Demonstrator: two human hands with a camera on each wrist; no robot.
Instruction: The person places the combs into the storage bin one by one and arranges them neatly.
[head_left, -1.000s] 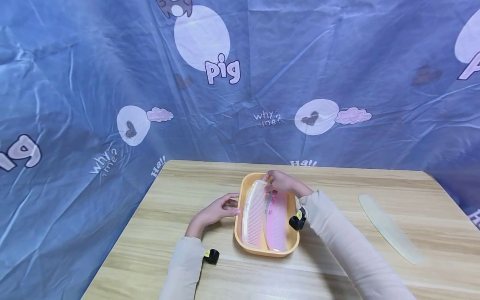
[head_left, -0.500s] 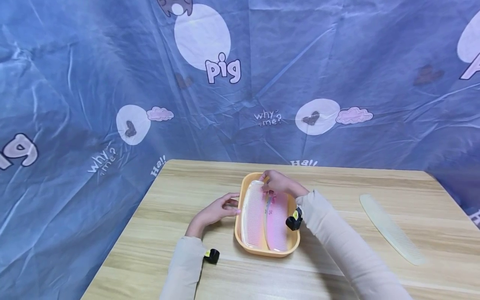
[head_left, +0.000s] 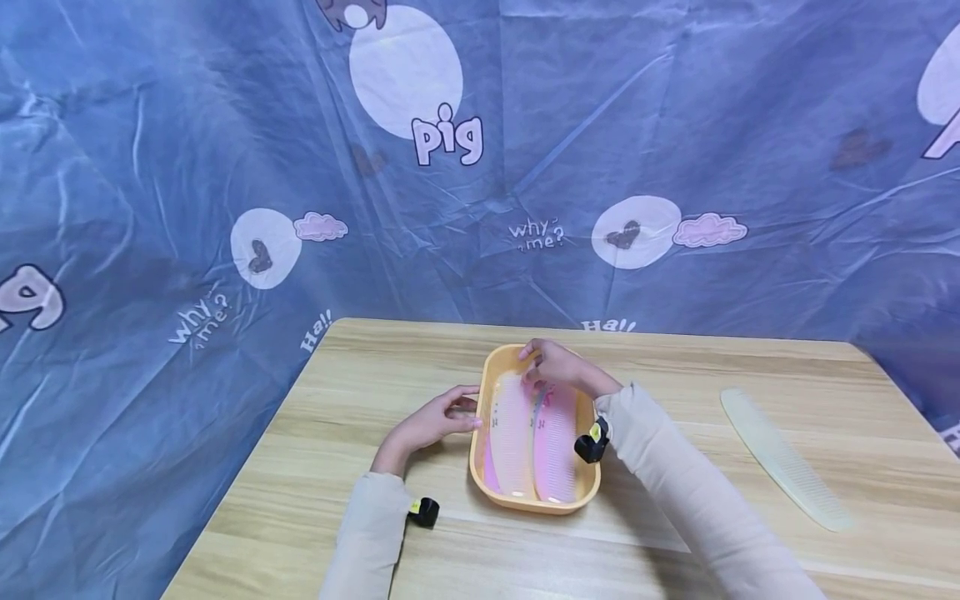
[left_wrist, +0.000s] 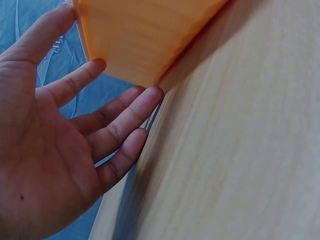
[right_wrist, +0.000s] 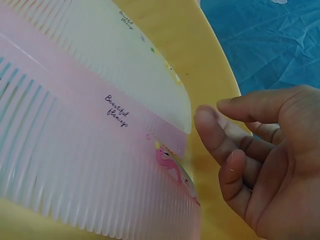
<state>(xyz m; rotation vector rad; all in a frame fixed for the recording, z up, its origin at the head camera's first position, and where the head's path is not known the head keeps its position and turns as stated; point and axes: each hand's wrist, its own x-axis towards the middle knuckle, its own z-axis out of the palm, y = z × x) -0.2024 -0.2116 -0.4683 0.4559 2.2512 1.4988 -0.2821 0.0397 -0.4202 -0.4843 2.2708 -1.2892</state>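
Note:
A yellow-orange plastic tray (head_left: 525, 505) holds several overlapping combs. On its left side lies a whitish comb (head_left: 512, 442), with a pink comb (head_left: 557, 450) at the right; pink shows at the lower left too. Above the tray's far end is my right hand (head_left: 558, 367), fingers loosely bent. In the right wrist view nothing is between those fingers, just past the ends of the white comb (right_wrist: 150, 60) and the flamingo-printed pink comb (right_wrist: 100, 150). My left hand (head_left: 429, 421) touches the tray's left wall (left_wrist: 145, 40) with its fingertips, fingers spread.
A pale green comb (head_left: 780, 458) lies by itself on the wooden table (head_left: 360, 367), right of the tray. Blue printed cloth (head_left: 480, 208) hangs behind and to the left of the table.
The whitish comb, earlier tilted at my right fingers, has gone down flat among the combs in the tray, its print now visible. My right fingers have let go; the left hand stays put.

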